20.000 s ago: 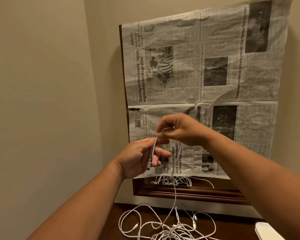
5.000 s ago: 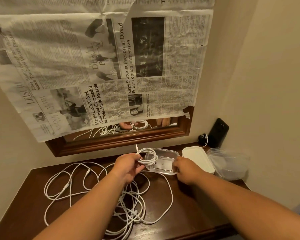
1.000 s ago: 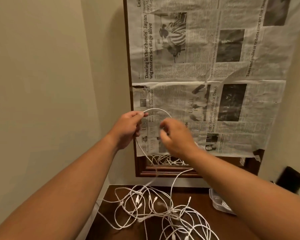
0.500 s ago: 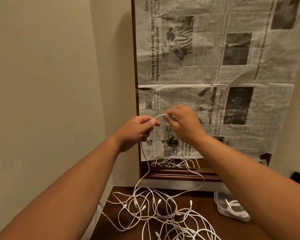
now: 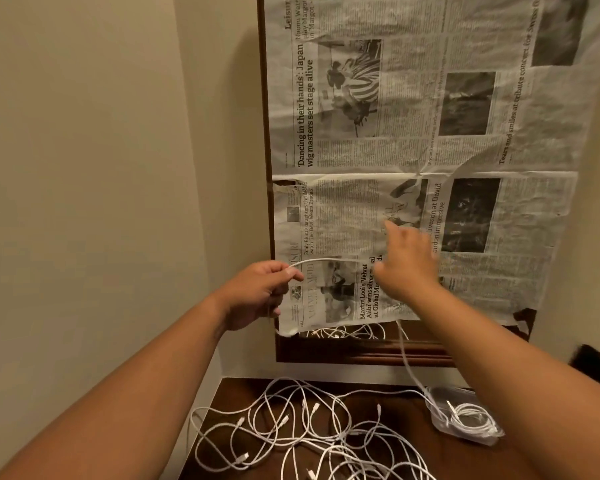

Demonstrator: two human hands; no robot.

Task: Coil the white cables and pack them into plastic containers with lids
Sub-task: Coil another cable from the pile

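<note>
We find the cable in hand point(image 5: 329, 260) held up in front of the wall, above the table point(image 5: 406, 410). Its end is pinched between the thumb and forefinger of the left hand point(image 5: 257, 292). From there it arcs across to the right hand point(image 5: 409, 265) and drops from beneath that hand to the loose cables point(image 5: 291, 427) tangled on the table.

We judge the step to be the first loop of a fresh coil. To do it well, the left pinch should stay fixed as the anchor. The right hand should lay each turn to the same size and let the slack run freely, so the trailing length lifts clear of the tangle without dragging its neighbours.

The left arm reaches forward with the remaining fingers point(image 5: 274, 308) curled loosely under the pinch. The right arm crosses in from the right with the back of the hand toward us and the forefinger stretched upward. The hand is blurred, and we cannot tell whether its fingers grip the cable.

One coiled cable point(image 5: 471, 415) already lies in an open container point(image 5: 444, 396) at the right of the table; no lid is in view. Behind the hands, newspaper point(image 5: 395, 133) covers a dark mirror frame point(image 5: 361, 355).
</note>
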